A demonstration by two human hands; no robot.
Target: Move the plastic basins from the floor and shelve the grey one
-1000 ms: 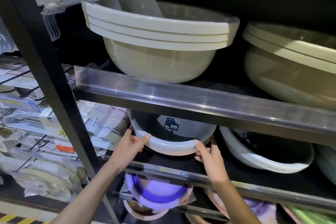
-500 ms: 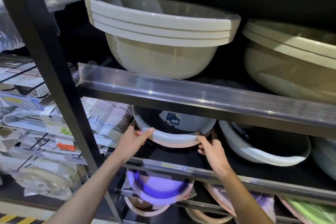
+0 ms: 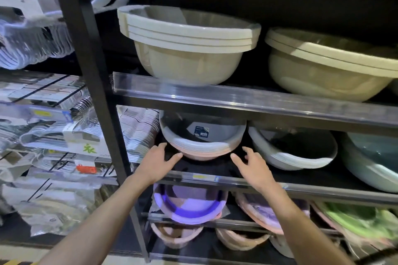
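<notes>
A grey basin [image 3: 224, 133] with a dark label inside sits tilted on top of a nested stack of pale and pink basins on the middle shelf [image 3: 215, 178]. My left hand [image 3: 158, 162] hovers just in front of the stack's lower left rim, fingers spread, holding nothing. My right hand [image 3: 251, 165] is open too, a little off the stack's lower right rim. Neither hand touches the basin.
Beige basin stacks [image 3: 189, 49] fill the upper shelf behind a clear price rail [image 3: 247, 99]. White [image 3: 293, 153] and teal basins stand to the right, purple [image 3: 189, 206] and pink ones below. A black upright post [image 3: 92, 75] separates a bay of packaged hangers on the left.
Both hands have let go of the grey basin's rim and drawn back slightly with fingers spread. The basin stays on the stack. The view has shifted to the left.
</notes>
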